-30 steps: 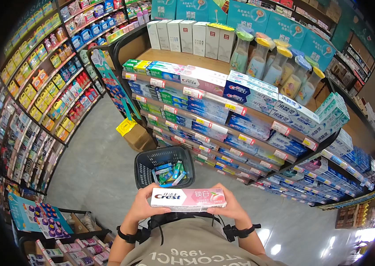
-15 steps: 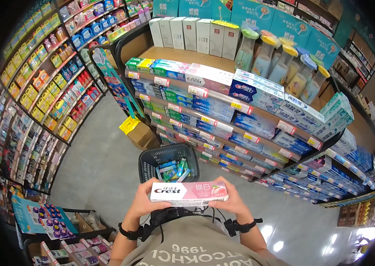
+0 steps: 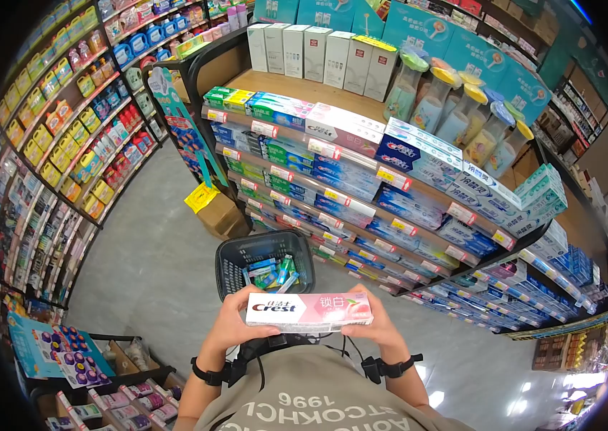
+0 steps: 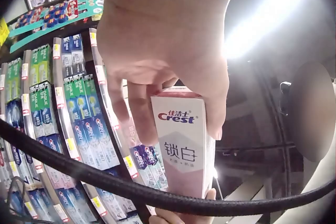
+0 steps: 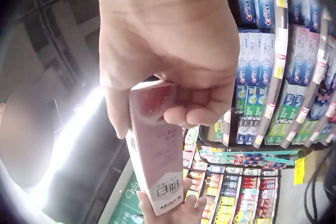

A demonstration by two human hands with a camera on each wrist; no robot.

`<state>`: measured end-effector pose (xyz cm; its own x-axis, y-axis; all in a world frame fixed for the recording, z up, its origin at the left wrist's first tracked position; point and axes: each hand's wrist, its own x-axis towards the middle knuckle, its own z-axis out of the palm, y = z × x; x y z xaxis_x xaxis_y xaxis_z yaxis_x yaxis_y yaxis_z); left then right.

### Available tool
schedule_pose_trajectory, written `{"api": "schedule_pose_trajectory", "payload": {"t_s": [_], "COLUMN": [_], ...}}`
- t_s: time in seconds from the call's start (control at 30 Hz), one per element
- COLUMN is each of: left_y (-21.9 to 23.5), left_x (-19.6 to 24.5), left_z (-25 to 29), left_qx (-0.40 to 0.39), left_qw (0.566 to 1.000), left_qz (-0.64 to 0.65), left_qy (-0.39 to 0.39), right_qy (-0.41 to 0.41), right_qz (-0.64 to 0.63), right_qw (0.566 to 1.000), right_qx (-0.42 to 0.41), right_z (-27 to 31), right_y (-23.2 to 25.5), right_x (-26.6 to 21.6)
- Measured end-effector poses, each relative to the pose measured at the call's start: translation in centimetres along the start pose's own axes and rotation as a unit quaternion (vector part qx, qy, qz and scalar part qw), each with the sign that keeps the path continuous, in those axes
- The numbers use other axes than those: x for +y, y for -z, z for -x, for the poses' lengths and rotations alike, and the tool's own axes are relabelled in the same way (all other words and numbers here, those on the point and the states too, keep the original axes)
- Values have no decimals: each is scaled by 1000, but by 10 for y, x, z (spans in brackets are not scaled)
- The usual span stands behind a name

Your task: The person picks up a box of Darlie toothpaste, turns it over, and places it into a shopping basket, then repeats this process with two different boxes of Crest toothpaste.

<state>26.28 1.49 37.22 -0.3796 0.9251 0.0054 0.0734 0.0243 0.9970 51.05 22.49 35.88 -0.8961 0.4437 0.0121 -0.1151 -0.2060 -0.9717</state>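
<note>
The person is holding a pink-and-white Crest toothpaste box [image 3: 309,312] level in front of the chest, printed face up toward the head camera, one hand at each end. The left hand [image 3: 235,325] is gripping the end bearing the Crest logo, its fingers [image 4: 137,109] curling round the box from behind while the thumb is pressing on the near side; in the left wrist view the box [image 4: 184,142] is running away from that hand toward the other. The right hand [image 3: 375,327] is clasping the opposite, pinker end, with its fingers [image 5: 202,109] folding over the box end [image 5: 157,145] and the thumb lying along the other side. Both hands are closing firmly on the box, which is spanning the gap between them and touching nothing else. Just beyond the box, on the grey floor [image 3: 153,273], a dark plastic shopping basket [image 3: 232,267] is standing with several small toothpaste packs [image 3: 269,274] lying inside it. Beside the basket a cardboard carton [image 3: 219,213] with a yellow tag is sitting at the foot of the toothpaste shelves [image 3: 361,194], whose tiers are carrying rows of blue, green and white boxes. On top of the shelving, clear bottles with coloured lids [image 3: 455,111] are standing next to tall white cartons [image 3: 314,52].
</note>
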Motion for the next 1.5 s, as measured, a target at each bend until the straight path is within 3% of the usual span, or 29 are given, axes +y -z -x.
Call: {"api": "schedule_pose_trajectory", "payload": {"t_s": [0.43, 0.57, 0.87, 1.2, 1.5], "left_y": [26, 23, 22, 13, -1], "left_x": [-13, -16, -22, 1, -6], "left_z": [-2, -7, -8, -12, -14], "left_qx": [16, 17, 8, -12, -40], "left_qw": [1000, 999, 998, 995, 997], "left_qz": [13, 8, -32, -58, -33], "left_qy": [-21, -33, -55, -82, -62], "right_qy": [-23, 9, -10, 25, 24], "right_qz": [-74, -19, -33, 7, 36], "right_qw": [997, 1000, 999, 1000, 998], "right_qx": [0, 3, 9, 2, 39], "right_z": [-20, -22, -11, -1, 23], "right_y": [-21, -14, -9, -3, 6], "right_x": [0, -4, 6, -7, 3]}}
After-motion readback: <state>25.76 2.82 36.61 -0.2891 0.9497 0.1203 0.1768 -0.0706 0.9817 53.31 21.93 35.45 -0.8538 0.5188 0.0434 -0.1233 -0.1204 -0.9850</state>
